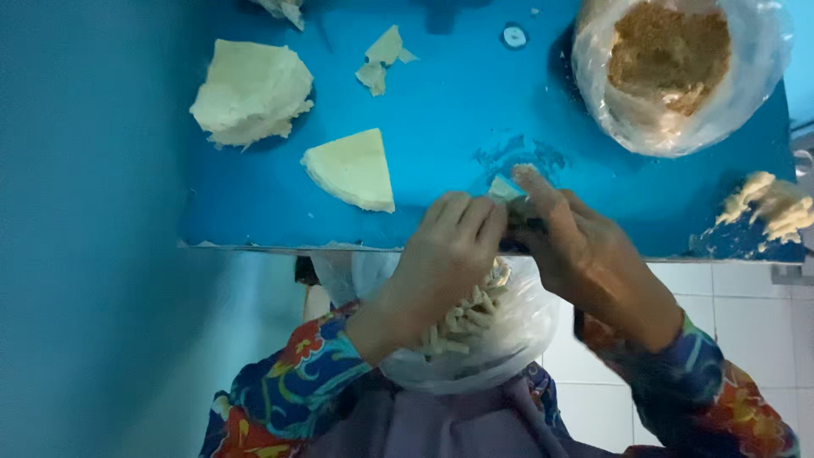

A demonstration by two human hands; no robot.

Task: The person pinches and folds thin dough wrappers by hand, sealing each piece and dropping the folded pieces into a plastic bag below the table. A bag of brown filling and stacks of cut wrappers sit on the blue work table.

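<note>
Both hands meet at the blue table [441, 102] edge. Left hand [445, 254] and right hand [577, 250] pinch one small dough piece [506, 188] between fingertips; the bag of shaped sticks [475, 339] sits directly below.

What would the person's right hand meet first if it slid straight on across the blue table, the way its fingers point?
The right hand points up and leftward. Past the small pale piece at its fingertips, bare blue table follows; the torn dough scraps look like the next thing, though depth is uncertain.

Blue table [475, 102], two dough lumps [253, 92] [352, 168], dough scraps [381, 58], clear bag of brown crumbs [670, 64], white floor tiles [746, 297]
</note>
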